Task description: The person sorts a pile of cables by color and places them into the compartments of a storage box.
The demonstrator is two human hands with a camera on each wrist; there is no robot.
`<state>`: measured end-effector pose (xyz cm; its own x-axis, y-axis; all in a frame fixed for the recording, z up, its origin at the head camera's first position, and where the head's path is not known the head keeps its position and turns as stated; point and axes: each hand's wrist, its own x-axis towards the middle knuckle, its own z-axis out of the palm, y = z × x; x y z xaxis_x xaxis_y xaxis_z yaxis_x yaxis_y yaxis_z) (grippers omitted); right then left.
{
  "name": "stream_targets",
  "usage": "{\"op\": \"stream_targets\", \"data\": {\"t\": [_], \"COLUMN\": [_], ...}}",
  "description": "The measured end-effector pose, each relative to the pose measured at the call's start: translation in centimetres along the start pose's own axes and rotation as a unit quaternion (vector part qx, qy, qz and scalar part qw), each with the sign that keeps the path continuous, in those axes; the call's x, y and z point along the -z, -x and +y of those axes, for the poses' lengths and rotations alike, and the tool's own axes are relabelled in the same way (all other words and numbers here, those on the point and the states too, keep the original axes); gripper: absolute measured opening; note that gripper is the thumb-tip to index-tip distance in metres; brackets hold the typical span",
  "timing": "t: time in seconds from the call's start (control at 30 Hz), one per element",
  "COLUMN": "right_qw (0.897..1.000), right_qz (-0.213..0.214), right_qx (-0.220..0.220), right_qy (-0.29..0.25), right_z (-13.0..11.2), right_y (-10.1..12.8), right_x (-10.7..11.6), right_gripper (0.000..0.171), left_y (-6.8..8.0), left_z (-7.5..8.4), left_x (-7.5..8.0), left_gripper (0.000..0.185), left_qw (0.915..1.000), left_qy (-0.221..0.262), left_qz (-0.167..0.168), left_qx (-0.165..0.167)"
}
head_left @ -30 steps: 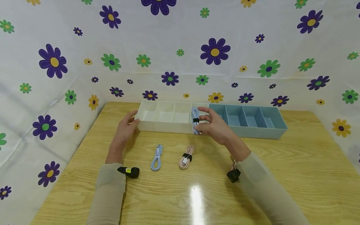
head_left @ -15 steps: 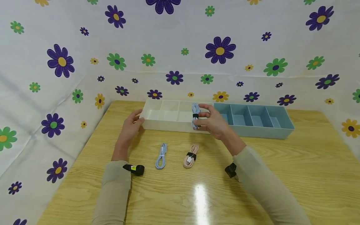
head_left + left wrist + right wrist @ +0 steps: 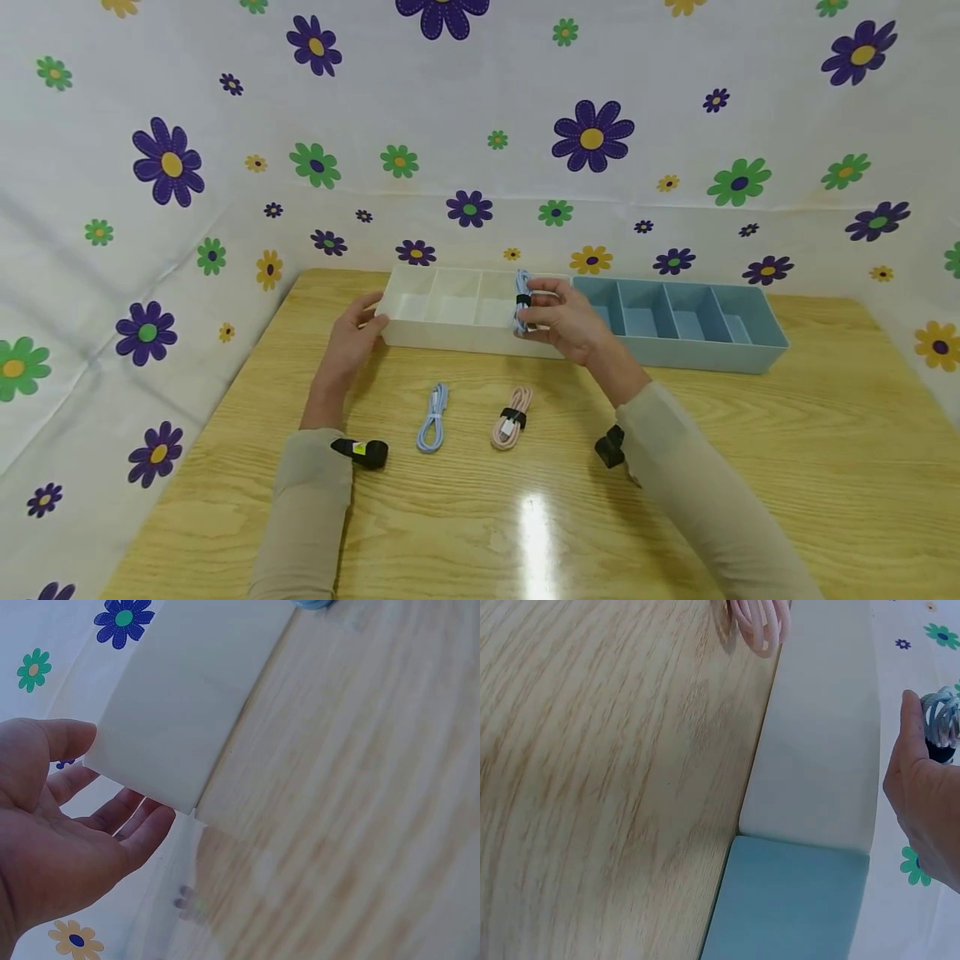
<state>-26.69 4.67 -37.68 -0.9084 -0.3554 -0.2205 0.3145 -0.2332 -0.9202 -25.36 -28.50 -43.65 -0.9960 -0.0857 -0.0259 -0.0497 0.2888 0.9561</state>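
My right hand (image 3: pixel 573 325) pinches a coiled blue charging cable (image 3: pixel 522 292), bound with a black strap, between thumb and fingers. It is held over the right part of a white divided organizer box (image 3: pixel 450 335). In the right wrist view, the cable bundle (image 3: pixel 941 720) stands above the box's rim. My left hand (image 3: pixel 351 337) touches the left end of the white box; in the left wrist view, the fingertips (image 3: pixel 161 817) lie along its end wall. On the table in front lie a second blue cable (image 3: pixel 435 415) and a pink cable (image 3: pixel 513 417) with a black strap.
A blue organizer box (image 3: pixel 697 354) with several compartments adjoins the white one on the right. Both stand on the wooden table (image 3: pixel 480 517) near its back edge, before a flowered white cloth (image 3: pixel 375 92).
The right hand has moved the held cable slightly back and left over the white box. The view has shifted a little. The left hand stays at the box's end.
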Motion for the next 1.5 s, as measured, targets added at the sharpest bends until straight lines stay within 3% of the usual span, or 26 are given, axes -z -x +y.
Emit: {"op": "stream_targets", "data": {"t": [0.27, 0.6, 0.87, 1.17, 1.5], "right_qw": [1.000, 1.000, 0.999, 1.000, 1.000], "right_qz": [0.024, 0.004, 0.010, 0.020, 0.002], "right_qx": [0.005, 0.010, 0.025, 0.003, -0.017], "right_qy": [0.019, 0.015, 0.020, 0.021, 0.024], "right_z": [0.2, 0.5, 0.8, 1.1, 0.2], "right_y": [-1.1, -2.0, -2.9, -4.1, -4.7], "right_x": [-0.3, -0.6, -1.0, -1.5, -2.5], "right_gripper": [0.048, 0.056, 0.056, 0.059, 0.045], "left_y": [0.0, -0.3, 0.1, 0.1, 0.0], "left_z": [0.2, -0.2, -0.1, -0.1, -0.1], "left_x": [0.4, 0.5, 0.4, 0.2, 0.4], "left_gripper": [0.050, 0.050, 0.049, 0.049, 0.049], "left_qw": [1.0000, 0.9998, 0.9999, 0.9999, 1.0000], "left_qy": [0.002, 0.016, 0.010, 0.003, 0.004], "left_qz": [-0.004, -0.008, -0.004, -0.010, -0.007], "left_qx": [-0.004, 0.011, 0.005, 0.007, 0.005]}}
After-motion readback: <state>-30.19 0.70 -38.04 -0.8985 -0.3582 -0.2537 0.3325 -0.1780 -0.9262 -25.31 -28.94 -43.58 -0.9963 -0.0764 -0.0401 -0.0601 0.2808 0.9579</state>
